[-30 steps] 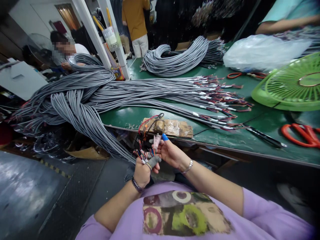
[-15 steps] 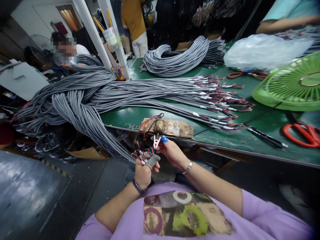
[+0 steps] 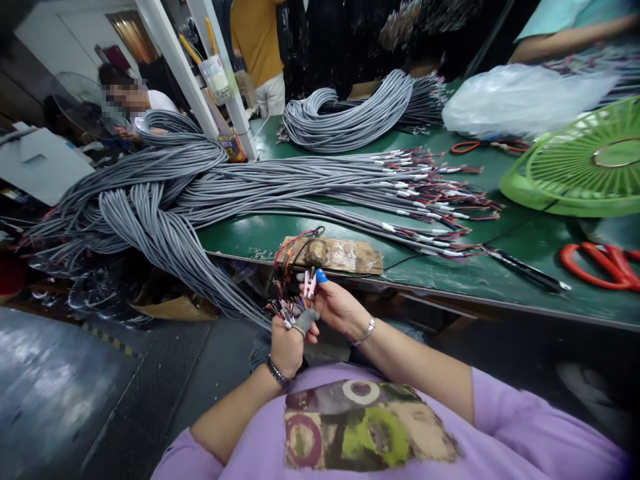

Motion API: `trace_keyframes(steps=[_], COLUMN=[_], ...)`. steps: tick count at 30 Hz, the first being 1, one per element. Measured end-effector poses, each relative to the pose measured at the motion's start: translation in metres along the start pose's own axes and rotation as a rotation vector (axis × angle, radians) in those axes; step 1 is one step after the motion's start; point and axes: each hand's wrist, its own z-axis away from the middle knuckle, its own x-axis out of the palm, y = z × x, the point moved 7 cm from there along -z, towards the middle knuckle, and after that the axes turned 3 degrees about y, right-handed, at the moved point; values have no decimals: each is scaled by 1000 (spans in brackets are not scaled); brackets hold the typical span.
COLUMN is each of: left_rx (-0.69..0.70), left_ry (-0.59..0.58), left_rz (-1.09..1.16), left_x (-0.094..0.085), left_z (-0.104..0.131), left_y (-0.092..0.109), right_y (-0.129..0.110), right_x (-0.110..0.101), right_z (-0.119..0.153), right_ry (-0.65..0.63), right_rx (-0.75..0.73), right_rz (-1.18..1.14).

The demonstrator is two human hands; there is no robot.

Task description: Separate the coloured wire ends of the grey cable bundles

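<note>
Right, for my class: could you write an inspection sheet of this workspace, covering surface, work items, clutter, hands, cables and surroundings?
Surface: green tabletop, pale scuffs near its front edge.
Work items: multicoloured wire ends; small pink clip.
Clutter: orange-handled scissors, green fan, plastic bag, wooden board.
Hands: left hand grips the wire ends; right hand pinches the clip.
Cables: gray cables lie across the tabletop; a looped bundle lies behind.
Surroundings: other people, including one in a mustard shirt; faces unreadable.

Gap btwn board (image 3: 357, 257) & blk tool (image 3: 525, 269), cables (image 3: 310, 175) behind, prob. cord (image 3: 401, 262) across
</note>
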Motion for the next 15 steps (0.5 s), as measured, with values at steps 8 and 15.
trace_keyframes(steps=[8,15], left_rx=[11,48], left_ry=[-14,-21], left_rz=[-4,-28], left_x=[-2,-10], left_z=[2,9], left_y=[0,3], right_y=[2,-3], right_x=[-3,-2], right_z=[5,7], right_ry=[-20,-36], right_rx=[7,79], right_rz=[15,57])
